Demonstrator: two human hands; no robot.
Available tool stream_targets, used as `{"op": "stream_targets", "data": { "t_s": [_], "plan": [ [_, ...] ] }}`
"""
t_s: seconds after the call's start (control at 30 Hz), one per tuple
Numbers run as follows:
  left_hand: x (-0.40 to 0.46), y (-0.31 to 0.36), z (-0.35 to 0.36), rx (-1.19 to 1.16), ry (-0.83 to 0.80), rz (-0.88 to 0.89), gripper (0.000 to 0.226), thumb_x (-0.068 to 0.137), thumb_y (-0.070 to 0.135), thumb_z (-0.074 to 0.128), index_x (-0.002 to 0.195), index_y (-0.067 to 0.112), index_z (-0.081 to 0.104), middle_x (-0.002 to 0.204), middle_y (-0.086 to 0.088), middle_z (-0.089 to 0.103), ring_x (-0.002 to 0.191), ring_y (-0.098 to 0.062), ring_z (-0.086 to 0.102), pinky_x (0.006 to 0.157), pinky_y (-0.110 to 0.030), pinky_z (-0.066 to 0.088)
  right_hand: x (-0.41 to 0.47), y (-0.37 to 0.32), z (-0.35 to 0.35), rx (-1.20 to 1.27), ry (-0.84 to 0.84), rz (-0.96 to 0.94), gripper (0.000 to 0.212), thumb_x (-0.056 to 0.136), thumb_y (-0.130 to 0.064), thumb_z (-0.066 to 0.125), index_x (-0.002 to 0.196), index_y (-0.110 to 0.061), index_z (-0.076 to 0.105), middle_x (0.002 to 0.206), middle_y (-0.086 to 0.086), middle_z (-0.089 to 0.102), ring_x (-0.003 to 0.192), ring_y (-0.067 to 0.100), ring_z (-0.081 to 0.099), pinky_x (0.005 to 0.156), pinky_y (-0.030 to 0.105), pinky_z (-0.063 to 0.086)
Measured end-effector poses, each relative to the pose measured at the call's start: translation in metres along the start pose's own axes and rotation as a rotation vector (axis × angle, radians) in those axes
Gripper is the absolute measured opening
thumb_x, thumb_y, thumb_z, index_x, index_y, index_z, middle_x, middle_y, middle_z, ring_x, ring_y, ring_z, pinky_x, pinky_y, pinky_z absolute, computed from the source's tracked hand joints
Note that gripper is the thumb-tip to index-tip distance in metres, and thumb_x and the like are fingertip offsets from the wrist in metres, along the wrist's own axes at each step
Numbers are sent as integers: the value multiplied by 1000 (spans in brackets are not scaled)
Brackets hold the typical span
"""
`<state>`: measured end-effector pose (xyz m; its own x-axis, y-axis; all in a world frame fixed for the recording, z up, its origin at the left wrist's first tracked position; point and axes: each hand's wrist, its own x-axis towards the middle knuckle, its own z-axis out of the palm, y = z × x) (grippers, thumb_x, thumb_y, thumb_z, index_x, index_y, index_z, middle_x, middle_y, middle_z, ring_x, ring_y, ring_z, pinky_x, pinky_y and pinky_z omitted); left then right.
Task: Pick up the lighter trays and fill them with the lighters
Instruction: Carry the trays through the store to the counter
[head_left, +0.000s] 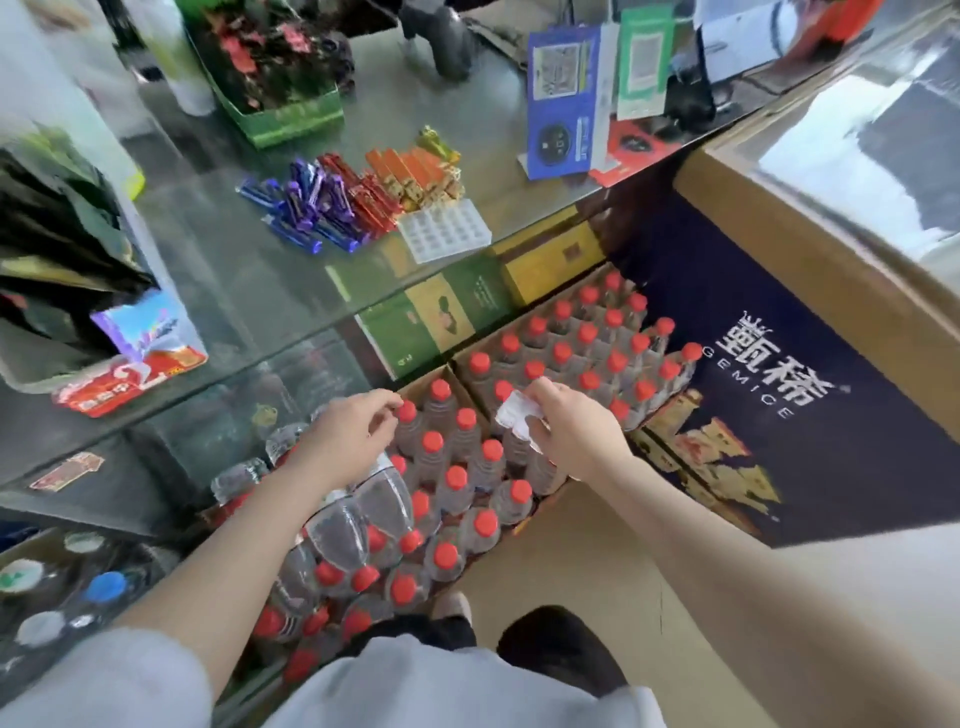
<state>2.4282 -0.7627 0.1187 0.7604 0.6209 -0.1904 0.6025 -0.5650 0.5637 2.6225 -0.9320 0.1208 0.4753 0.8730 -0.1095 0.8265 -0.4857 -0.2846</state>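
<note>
A white plastic lighter tray (444, 230) with a grid of empty slots lies on the glass counter (249, 280). Behind it lie piles of lighters: blue and purple ones (306, 208), red ones (363, 197), and orange and yellow ones (421, 171). My right hand (571, 431) grips a second white tray (517, 415) below the counter's edge, over the bottles. My left hand (353, 431) hovers beside it with fingers loosely curled, holding nothing.
Crates of red-capped water bottles (457, 478) stand on the floor under my hands. A green display box (280, 114) and blue and green cards (563, 98) stand on the counter's far side. Snack packets (135, 358) lie at the left. A dark printed cabinet (779, 395) is on the right.
</note>
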Motion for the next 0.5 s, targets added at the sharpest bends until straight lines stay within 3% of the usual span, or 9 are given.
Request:
{"op": "stream_targets", "data": {
  "t_s": [0.17,0.27,0.37,0.5],
  "plan": [
    [25,28,-16,-41,171,48,23,86,13,53,108,17,61,89,2,64,76,-16,59,75,-33,49,54,38,2,-21,-90,-19,14,88,-18,44,97,-9,39,99,12,57,88,34,56,56,33,35],
    [37,44,-19,-73,271,1,22,85,9,55,106,14,62,85,2,63,67,-2,54,68,-13,44,88,51,-2,-15,-126,-106,15,88,-19,46,97,-9,40,100,12,58,92,35,57,58,34,36],
    [50,59,-20,-85,327,-104,22,86,10,55,107,13,61,82,7,59,67,-3,51,62,-3,35,121,50,-19,36,-116,-294,19,87,-20,50,101,-9,45,103,9,60,91,34,57,59,35,37],
    [63,82,-16,-233,265,-345,34,85,35,57,116,22,53,99,12,59,84,-9,58,69,-10,41,148,29,-55,210,42,-697,18,81,-14,61,94,-4,55,81,11,66,70,34,61,53,33,45]
  ]
}}
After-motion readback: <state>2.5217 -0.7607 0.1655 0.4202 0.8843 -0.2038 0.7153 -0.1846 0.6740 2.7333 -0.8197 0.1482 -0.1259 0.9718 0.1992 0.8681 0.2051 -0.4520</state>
